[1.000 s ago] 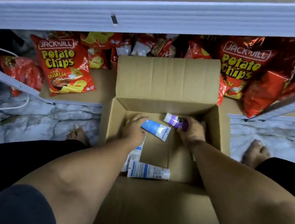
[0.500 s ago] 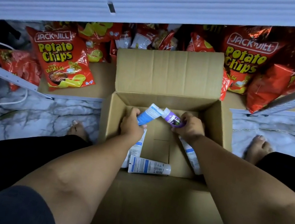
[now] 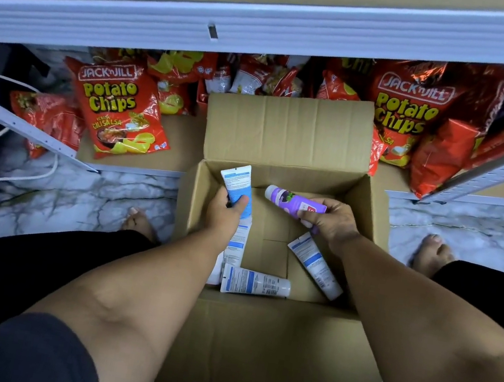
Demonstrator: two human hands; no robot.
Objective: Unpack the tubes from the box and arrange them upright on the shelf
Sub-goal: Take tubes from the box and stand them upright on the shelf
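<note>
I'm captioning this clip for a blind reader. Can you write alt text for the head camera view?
Seen from above, a person's left hand grips a blue-and-white tube and the right hand a purple tube over an open cardboard box. Three white tubes lie inside; red chip bags crowd the low shelf behind.

Blue-white tube (image 3: pixel 235 183) and purple tube (image 3: pixel 292 200) held above open box (image 3: pixel 288 130).

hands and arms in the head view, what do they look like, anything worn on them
Both forearms are bare from the elbow down, with no watch, bracelet, ring or glove visible on the left hand or the right hand. A dark grey short sleeve covers the left upper arm. The right arm's sleeve is out of frame. The right thumbnail looks pale and unpainted.
</note>
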